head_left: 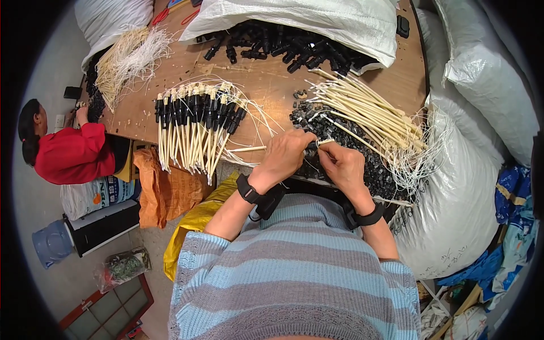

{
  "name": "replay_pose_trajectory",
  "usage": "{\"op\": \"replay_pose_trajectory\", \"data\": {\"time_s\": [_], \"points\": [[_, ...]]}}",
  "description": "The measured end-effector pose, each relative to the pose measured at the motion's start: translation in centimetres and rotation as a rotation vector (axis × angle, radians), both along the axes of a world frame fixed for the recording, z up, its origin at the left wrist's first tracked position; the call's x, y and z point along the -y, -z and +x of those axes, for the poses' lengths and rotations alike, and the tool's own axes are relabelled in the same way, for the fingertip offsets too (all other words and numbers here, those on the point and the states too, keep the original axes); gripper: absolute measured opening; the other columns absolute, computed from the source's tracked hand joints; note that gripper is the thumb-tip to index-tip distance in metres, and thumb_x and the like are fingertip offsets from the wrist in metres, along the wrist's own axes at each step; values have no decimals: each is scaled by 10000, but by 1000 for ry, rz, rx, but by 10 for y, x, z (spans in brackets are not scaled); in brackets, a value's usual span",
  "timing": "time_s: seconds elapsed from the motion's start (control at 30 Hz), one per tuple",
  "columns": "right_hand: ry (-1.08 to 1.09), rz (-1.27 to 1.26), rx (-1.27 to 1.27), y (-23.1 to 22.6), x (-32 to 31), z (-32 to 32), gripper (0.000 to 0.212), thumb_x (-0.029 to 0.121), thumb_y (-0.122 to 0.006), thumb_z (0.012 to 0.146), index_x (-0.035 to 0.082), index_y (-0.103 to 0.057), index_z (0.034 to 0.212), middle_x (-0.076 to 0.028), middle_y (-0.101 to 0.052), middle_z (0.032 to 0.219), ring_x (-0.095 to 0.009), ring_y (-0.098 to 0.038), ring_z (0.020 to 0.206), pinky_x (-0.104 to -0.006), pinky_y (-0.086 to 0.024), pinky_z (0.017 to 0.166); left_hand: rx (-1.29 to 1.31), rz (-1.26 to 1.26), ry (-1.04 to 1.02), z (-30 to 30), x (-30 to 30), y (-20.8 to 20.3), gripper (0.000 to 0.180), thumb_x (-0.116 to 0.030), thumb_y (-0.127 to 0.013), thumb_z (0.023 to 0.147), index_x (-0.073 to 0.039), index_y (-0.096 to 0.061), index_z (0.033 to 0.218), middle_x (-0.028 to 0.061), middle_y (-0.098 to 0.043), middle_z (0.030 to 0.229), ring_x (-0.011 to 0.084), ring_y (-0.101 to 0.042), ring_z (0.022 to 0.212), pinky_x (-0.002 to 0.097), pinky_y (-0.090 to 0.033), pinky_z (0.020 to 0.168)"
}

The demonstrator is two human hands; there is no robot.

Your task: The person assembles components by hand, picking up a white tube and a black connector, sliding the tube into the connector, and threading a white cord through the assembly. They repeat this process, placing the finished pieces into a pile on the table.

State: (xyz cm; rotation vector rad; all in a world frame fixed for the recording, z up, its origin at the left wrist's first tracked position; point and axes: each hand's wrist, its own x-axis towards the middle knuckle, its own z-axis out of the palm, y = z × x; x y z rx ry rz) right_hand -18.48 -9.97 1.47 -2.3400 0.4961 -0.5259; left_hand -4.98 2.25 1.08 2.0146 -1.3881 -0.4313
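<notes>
My left hand [286, 152] is closed at the table's front edge, with a cream tube [249, 148] sticking out on its left side. A bit of black shows between my two hands, mostly hidden by fingers. Close beside it, my right hand [343, 164] pinches a pale cord end [324, 141]. To the left lies a row of finished-looking pieces [198, 116], cream tubes pushed through black fittings with white strings on top. Loose cream tubes with strings [368, 110] lie to the right, on a heap of small black parts [374, 170].
A white sack [306, 20] spills black fittings [283, 48] at the back. More strung tubes [127, 59] lie at the far left, near a person in red [76, 147]. Large white sacks [459, 198] crowd the right side. Orange [170, 190] and yellow sacks [198, 218] hang below the table's left part.
</notes>
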Motion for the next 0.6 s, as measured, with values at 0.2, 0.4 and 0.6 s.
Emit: {"op": "replay_pose_trajectory", "data": {"time_s": [0.2,0.4,0.6], "points": [[18,-83,-46,-2,3,-5,70,104,-683,800,93,-702,866,-122,-620,628,-282,-625,541,-348,-461,490,71,-109,-60,2,-1,8,270,35,-528,759,-80,-626,983,132,-604,815,351,-605,829,456,-475,675],[-2,-140,-69,-2,4,-6,93,98,-682,798,107,-705,887,-124,-613,620,-284,-619,531,-358,-455,479,61,-51,-30,0,-2,5,266,30,-531,755,-83,-625,977,128,-605,815,353,-604,828,462,-473,681],[-9,-139,-5,-3,3,-6,109,84,-678,802,104,-705,906,-123,-609,618,-282,-603,520,-343,-452,479,9,-9,10,1,-3,4,372,79,-532,707,-41,-604,1052,153,-624,877,369,-599,880,447,-470,734]]}}
